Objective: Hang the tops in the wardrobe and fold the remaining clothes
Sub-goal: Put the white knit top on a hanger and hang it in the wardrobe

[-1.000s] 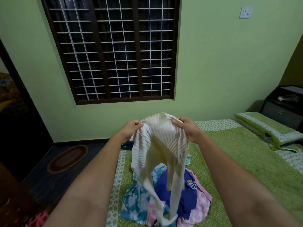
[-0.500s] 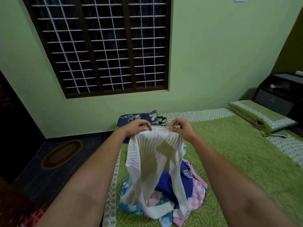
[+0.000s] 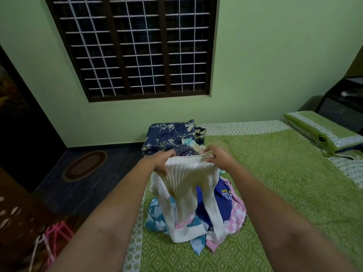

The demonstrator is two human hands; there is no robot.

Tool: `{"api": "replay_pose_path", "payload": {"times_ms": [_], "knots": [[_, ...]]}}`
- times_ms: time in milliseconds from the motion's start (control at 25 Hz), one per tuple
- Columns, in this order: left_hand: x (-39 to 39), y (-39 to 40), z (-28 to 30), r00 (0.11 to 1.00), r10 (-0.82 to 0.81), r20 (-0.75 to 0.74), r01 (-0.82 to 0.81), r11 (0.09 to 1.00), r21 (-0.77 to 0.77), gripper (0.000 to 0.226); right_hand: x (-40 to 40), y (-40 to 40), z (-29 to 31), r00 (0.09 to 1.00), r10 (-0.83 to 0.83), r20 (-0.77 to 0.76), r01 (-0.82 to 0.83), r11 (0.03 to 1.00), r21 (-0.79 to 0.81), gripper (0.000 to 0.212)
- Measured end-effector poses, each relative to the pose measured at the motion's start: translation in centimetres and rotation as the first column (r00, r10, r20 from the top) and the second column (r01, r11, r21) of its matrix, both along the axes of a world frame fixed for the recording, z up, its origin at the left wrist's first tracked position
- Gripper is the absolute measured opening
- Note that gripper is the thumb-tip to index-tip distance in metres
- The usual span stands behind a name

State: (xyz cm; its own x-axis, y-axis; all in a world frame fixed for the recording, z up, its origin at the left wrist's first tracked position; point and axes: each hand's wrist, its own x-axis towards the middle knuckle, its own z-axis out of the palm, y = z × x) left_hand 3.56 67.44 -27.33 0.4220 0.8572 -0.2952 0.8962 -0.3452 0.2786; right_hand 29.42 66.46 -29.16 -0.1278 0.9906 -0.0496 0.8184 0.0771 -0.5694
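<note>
Both hands – left hand (image 3: 164, 160) and right hand (image 3: 220, 157) – grip the top edge of a white ribbed top (image 3: 186, 185). It hangs in soft pleats over a heap of clothes (image 3: 225, 205) – blue, pink checked, turquoise – on the green patterned bed (image 3: 284, 173).

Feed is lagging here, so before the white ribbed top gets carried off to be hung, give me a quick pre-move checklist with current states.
1. Left hand grips the white ribbed top at its upper edge: ok.
2. Right hand pinches the same edge: ok.
3. Top lifted free of the clothes pile: not ok, its lower end lies on the pile.
4. Top right way out: cannot tell.
5. Hanger ready: cannot tell; pink hangers lie by the bed, none in hand.
6. Wardrobe open: cannot tell, out of view.
</note>
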Motion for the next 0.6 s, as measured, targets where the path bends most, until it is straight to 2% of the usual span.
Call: {"api": "replay_pose_path", "payload": {"times_ms": [40,80,160,200,240,320,400,440,520,600], "knots": [[-0.1,-0.9,-1.0,0.987,0.060,-0.151,-0.054,0.998,0.045,0.050,0.0,-0.4,-0.8,0.992,0.040,0.123,-0.033,0.998,-0.057,0.026],[-0.2,-2.0,-2.0,0.956,0.129,-0.262,-0.110,0.990,0.085,0.046,0.0,-0.9,-1.8,0.984,0.053,0.172,-0.038,0.995,-0.092,0.028],[0.0,-4.6,-4.2,0.900,0.267,-0.345,-0.229,0.962,0.147,0.029,-0.2,-2.7,-3.4,0.997,-0.041,0.059,0.046,0.996,-0.070,0.028],[0.0,-6.0,-5.2,0.897,0.339,-0.284,-0.302,0.939,0.165,0.022,-0.3,-4.1,-4.1,0.990,-0.128,-0.063,0.126,0.992,-0.032,0.030],[-0.1,-7.2,-5.9,0.896,0.414,-0.160,-0.391,0.907,0.154,0.019,-0.5,-5.7,-4.7,0.959,-0.219,-0.182,0.225,0.974,0.013,0.031],[-0.7,-9.3,-6.6,0.833,0.529,0.163,-0.542,0.839,0.050,0.022,-1.0,-8.9,-5.6,0.881,-0.351,-0.318,0.380,0.924,0.035,0.031],[-1.4,-11.7,-6.7,0.734,0.569,0.372,-0.562,0.816,-0.140,0.025,-1.4,-11.3,-6.0,0.903,-0.354,-0.244,0.367,0.930,0.007,0.029],[-1.6,-13.1,-6.9,0.713,0.566,0.413,-0.512,0.824,-0.245,0.024,-1.5,-12.1,-6.0,0.947,-0.296,-0.127,0.292,0.955,-0.055,0.033],[-1.6,-16.7,-7.4,0.800,0.483,0.356,-0.385,0.868,-0.313,0.028,-1.6,-14.6,-6.3,0.986,-0.101,0.130,0.132,0.956,-0.263,0.039],[-1.6,-20.7,-7.7,0.894,0.385,0.230,-0.314,0.904,-0.290,0.044,-1.6,-18.1,-7.4,0.966,-0.019,0.258,0.112,0.929,-0.353,0.036]]}}
